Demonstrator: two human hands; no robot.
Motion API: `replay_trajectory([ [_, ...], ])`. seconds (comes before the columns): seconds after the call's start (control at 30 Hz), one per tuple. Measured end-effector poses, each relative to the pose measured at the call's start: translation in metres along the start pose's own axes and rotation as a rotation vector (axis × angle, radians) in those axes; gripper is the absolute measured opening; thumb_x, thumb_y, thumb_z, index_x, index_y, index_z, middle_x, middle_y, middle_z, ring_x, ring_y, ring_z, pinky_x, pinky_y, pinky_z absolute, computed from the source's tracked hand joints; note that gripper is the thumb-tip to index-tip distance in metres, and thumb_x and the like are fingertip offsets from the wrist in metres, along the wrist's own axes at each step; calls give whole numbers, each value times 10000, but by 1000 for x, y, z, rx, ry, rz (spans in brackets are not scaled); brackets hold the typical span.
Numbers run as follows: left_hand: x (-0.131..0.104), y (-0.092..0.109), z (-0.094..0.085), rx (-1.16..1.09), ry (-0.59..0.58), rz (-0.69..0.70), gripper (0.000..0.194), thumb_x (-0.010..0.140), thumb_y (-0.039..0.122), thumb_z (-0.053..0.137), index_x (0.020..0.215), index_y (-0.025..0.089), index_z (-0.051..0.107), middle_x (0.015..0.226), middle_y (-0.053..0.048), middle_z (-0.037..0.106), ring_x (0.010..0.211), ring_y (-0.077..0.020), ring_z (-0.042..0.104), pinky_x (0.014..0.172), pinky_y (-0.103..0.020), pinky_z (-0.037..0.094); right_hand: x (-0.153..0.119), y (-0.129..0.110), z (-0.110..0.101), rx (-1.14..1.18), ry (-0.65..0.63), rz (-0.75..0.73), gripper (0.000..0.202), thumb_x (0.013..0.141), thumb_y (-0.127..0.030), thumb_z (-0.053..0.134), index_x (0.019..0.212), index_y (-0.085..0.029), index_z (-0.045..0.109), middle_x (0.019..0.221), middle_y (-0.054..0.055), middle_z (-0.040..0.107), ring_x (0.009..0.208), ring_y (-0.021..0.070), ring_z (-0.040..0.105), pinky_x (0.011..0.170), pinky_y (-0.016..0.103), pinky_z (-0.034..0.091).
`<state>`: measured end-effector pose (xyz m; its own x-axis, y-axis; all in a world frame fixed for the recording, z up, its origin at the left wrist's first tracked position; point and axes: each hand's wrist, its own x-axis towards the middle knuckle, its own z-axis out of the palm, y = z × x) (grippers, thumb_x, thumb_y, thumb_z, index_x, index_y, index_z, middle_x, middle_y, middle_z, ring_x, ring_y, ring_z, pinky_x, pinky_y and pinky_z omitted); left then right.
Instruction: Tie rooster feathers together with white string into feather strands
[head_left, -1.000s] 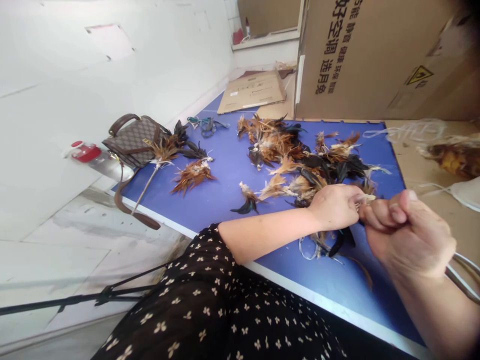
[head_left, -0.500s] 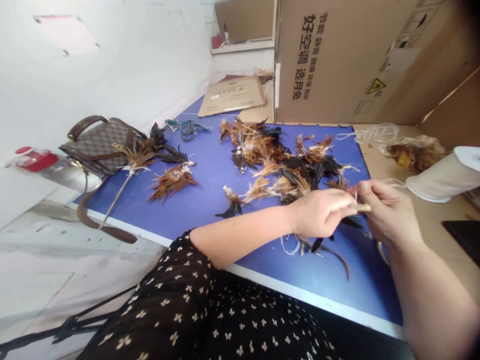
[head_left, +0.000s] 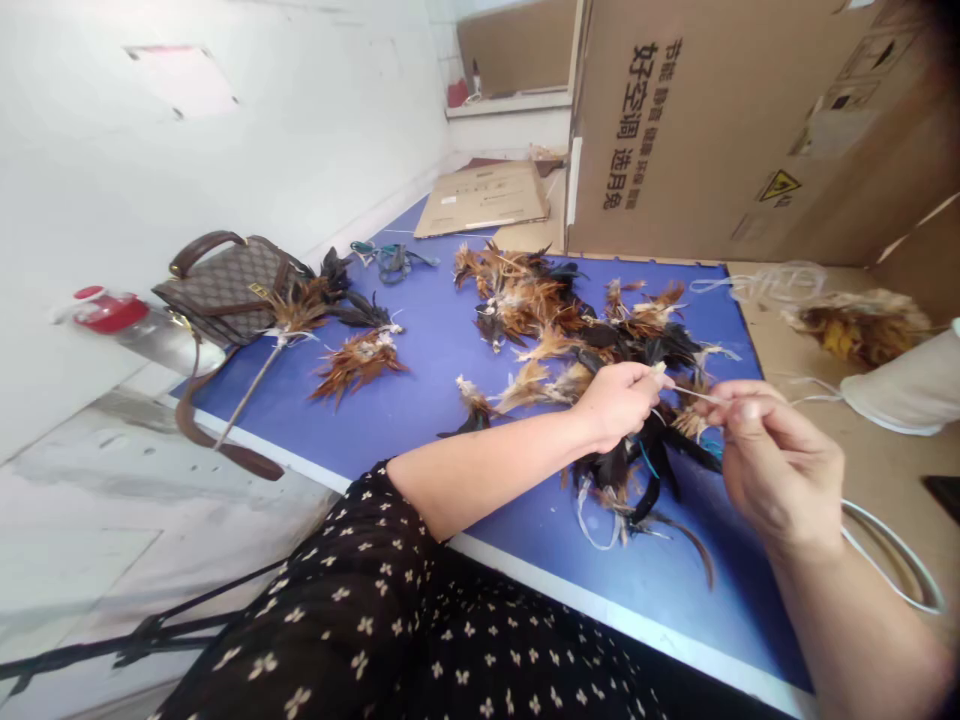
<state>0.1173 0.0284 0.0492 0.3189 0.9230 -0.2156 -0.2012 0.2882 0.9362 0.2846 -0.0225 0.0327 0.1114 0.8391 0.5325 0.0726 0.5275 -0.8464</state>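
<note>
My left hand is closed in a pinch over the blue table, with a pale tip sticking out past its thumb. Dark feathers fan out below and beside it, apparently from the bunch it grips. My right hand is closed on a thin pale string, pulled straight between the two hands. Under and behind the left hand lie loose brown and black feather bunches. A curled white tie and a long thin feather lie in front.
A white thread spool stands at right near a brown feather bundle. A large cardboard box rises behind. On the left are a handbag, a bottle and a feather duster on a stick. A roll of tape lies beside the right forearm.
My hands, close together before, have moved apart, and the string is now stretched between them. The left hand has turned, its pale tip now pointing up. The whole view has shifted slightly.
</note>
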Motion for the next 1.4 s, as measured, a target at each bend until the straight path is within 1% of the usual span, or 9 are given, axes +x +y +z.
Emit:
replay_trajectory([
  [0.07, -7, -5, 6, -29, -55, -48, 442, 998, 590, 760, 991, 152, 703, 669, 76, 440, 484, -43, 295, 466, -184, 202, 5, -3, 2, 233, 2, 13, 264, 1012, -445, 810, 825, -260, 798, 970, 78, 744, 1096, 285, 723, 1010, 468, 584],
  [0.13, -13, -12, 11, -10, -103, -74, 452, 956, 594, 813, 972, 156, 702, 664, 77, 437, 502, -46, 306, 478, -187, 219, 9, -9, 3, 405, -40, 119, 311, 998, -489, 822, 805, -252, 766, 809, 53, 694, 920, 258, 721, 935, 465, 594],
  [0.33, -8, -33, 15, 166, -102, -50, 295, 993, 438, 774, 985, 143, 765, 698, 43, 546, 623, -79, 442, 636, -210, 409, 10, -23, 5, 568, 21, 382, 542, 944, -513, 848, 631, -218, 518, 511, -78, 264, 452, 99, 259, 556, 342, 318],
  [0.6, 14, -52, 17, 284, -42, 66, 155, 895, 150, 697, 982, 146, 826, 834, 0, 722, 834, -141, 605, 906, -278, 528, 2, -25, 17, 553, 156, 454, 545, 867, -434, 891, 580, -197, 493, 480, -63, 320, 415, 72, 286, 512, 336, 231],
  [0.83, 16, -44, 16, 265, -36, 31, 175, 826, 51, 633, 872, 132, 782, 738, 13, 663, 734, -119, 571, 744, -250, 478, -1, -15, 25, 456, 32, 325, 490, 1003, -398, 747, 607, -216, 525, 506, -50, 313, 452, 103, 258, 517, 346, 212],
  [1.0, 4, -20, 3, 420, -146, -81, 112, 941, 138, 646, 849, 153, 708, 622, 42, 577, 528, -93, 427, 564, -246, 352, 1, -16, 8, 262, -152, 236, 403, 1040, -475, 765, 733, -230, 674, 672, 20, 570, 645, 181, 523, 658, 375, 437],
  [1.17, -8, -11, -1, 871, -404, 211, 170, 973, 177, 714, 818, 138, 773, 819, -59, 761, 787, -168, 660, 807, -299, 528, 17, -19, -19, -322, -274, -54, 460, 1099, -536, 679, 761, -231, 740, 1123, 113, 774, 1127, 253, 705, 1039, 410, 533],
  [1.3, -14, -12, 6, 786, -716, 542, 170, 1023, 220, 719, 898, 160, 816, 978, -85, 814, 963, -187, 737, 1009, -308, 564, 26, -5, -32, -426, -256, 151, 594, 984, -783, 696, 790, -223, 744, 933, 84, 789, 844, 212, 694, 813, 344, 565],
  [1.4, -12, -6, 4, 622, -534, 726, 222, 1072, 286, 680, 922, 166, 791, 981, -88, 795, 954, -181, 737, 1003, -318, 582, 27, 5, -36, -483, -182, 202, 603, 979, -799, 677, 821, -220, 743, 724, 25, 714, 664, 174, 591, 644, 302, 483],
])
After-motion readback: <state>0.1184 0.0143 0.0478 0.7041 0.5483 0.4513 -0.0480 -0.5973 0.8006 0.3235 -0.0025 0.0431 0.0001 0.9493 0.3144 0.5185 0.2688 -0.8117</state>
